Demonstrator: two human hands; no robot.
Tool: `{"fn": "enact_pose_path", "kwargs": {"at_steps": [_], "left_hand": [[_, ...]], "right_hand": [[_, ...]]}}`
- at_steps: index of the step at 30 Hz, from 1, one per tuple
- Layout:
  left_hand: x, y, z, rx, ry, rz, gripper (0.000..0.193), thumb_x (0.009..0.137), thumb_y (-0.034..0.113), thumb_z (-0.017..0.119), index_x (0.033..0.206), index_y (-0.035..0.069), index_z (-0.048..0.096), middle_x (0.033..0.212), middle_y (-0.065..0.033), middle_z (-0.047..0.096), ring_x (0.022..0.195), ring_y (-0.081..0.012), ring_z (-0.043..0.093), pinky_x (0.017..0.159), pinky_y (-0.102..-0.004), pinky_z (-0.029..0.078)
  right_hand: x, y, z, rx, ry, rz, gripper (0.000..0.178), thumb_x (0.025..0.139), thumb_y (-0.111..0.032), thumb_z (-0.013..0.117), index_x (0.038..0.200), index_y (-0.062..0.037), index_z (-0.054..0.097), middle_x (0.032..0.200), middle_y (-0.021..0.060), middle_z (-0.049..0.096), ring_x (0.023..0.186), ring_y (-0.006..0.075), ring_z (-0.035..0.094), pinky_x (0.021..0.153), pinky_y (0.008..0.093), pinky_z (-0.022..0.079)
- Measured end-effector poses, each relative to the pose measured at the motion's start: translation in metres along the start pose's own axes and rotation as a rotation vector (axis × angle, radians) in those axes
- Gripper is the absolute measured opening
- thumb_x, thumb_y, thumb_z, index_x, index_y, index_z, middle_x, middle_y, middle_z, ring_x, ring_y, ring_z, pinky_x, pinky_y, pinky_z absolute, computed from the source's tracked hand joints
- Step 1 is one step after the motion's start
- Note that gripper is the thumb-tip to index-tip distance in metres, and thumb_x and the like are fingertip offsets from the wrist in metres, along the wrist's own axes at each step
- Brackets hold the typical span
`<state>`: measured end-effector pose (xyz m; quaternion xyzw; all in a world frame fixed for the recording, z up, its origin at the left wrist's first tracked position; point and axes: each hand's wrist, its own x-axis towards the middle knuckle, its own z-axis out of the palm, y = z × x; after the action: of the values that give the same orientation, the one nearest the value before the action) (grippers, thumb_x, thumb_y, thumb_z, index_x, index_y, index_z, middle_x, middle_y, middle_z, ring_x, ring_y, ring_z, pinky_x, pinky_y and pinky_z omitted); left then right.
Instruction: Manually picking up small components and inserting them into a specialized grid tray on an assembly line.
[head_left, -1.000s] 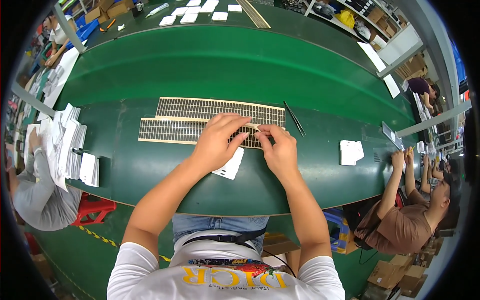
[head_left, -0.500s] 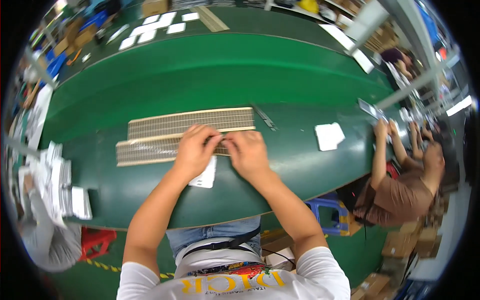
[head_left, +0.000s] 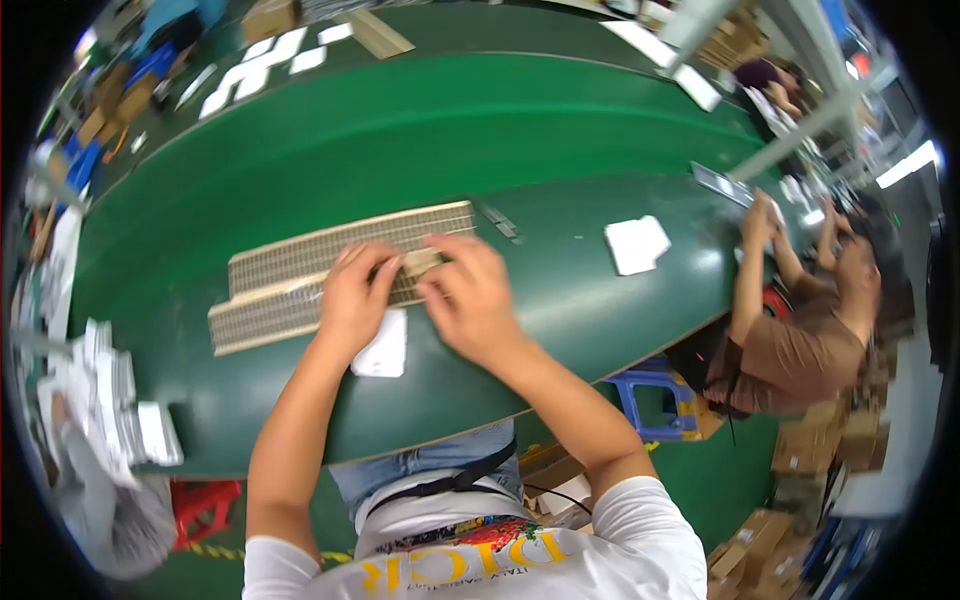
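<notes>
Two long tan strips lie side by side on the green table, both ruled with rows of small dark cells: a far strip (head_left: pixel 330 245) and a near strip (head_left: pixel 265 318). My left hand (head_left: pixel 352 300) rests over the near strip, thumb and fingers drawn together at its right part; what they pinch is too blurred to make out. Close by on the right, my right hand (head_left: pixel 472 300) has thumb and index finger spread apart around a small tan patch (head_left: pixel 422 263) at the strip's right end. White cards (head_left: pixel 382 348) lie below, between my wrists.
A slim grey tool (head_left: pixel 498 222) lies beyond my right hand. White cards (head_left: pixel 637 245) sit farther right. Stacked white sheets (head_left: pixel 155 432) are at the left table end. Co-workers sit at both sides, one in a brown shirt (head_left: pixel 800 360). A blue stool (head_left: pixel 655 405) stands below the table edge.
My hands have moved apart; the right thumb and index finger have opened and the tan patch shows between the hands. The whole view has shifted and tilted slightly.
</notes>
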<state>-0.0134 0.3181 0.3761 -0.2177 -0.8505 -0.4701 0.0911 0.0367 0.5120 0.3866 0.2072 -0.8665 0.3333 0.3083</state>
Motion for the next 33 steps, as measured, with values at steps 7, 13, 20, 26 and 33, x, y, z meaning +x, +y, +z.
{"fn": "enact_pose_path", "kwargs": {"at_steps": [7,13,20,26,33], "left_hand": [[-0.003,-0.003,-0.028,-0.089,0.181,-0.119,0.03,0.106,0.015,0.061,0.133,0.006,0.069,0.122,-0.0129,0.074,0.116,-0.0319,0.068,0.099,-0.0406,0.053],[-0.031,-0.005,-0.041,-0.127,0.19,-0.162,0.03,0.104,0.014,0.064,0.131,0.004,0.07,0.121,-0.0139,0.075,0.116,-0.029,0.07,0.099,-0.038,0.054],[-0.052,0.015,-0.063,-0.206,-0.012,0.116,0.051,0.083,-0.008,0.06,0.132,0.004,0.071,0.135,-0.0137,0.07,0.13,-0.0329,0.063,0.112,-0.0438,0.048],[-0.058,0.033,-0.044,-0.339,-0.05,0.251,0.041,0.079,0.004,0.086,0.119,0.007,0.078,0.109,-0.0072,0.078,0.117,-0.0315,0.068,0.101,-0.0441,0.052],[-0.063,0.04,-0.035,-0.125,0.019,0.127,0.033,0.08,-0.001,0.08,0.111,0.01,0.082,0.101,-0.0052,0.076,0.091,-0.023,0.073,0.074,-0.0337,0.059]], "right_hand": [[-0.023,-0.026,-0.013,0.162,-0.4,0.111,0.089,0.078,-0.028,0.092,0.153,-0.0043,0.049,0.145,0.0178,0.06,0.13,0.041,0.057,0.112,0.0488,0.043],[-0.031,-0.039,0.008,0.019,-0.575,-0.038,0.118,0.073,-0.038,0.094,0.165,-0.0024,0.029,0.158,0.0242,0.041,0.136,0.0456,0.048,0.117,0.0539,0.039],[-0.026,-0.023,-0.009,0.917,-0.395,0.357,0.117,0.078,-0.016,0.092,0.169,-0.0059,0.019,0.156,0.0214,0.047,0.132,0.0309,0.059,0.117,0.0477,0.042],[-0.036,-0.015,-0.01,1.757,-0.331,0.572,0.1,0.085,-0.011,0.087,0.165,-0.0089,0.025,0.158,0.0202,0.045,0.137,0.0353,0.057,0.117,0.0502,0.044],[-0.025,-0.016,-0.026,1.032,0.037,0.733,0.037,0.097,0.002,0.071,0.131,-0.0042,0.057,0.153,0.017,0.051,0.133,0.0273,0.059,0.113,0.0426,0.047]]}}
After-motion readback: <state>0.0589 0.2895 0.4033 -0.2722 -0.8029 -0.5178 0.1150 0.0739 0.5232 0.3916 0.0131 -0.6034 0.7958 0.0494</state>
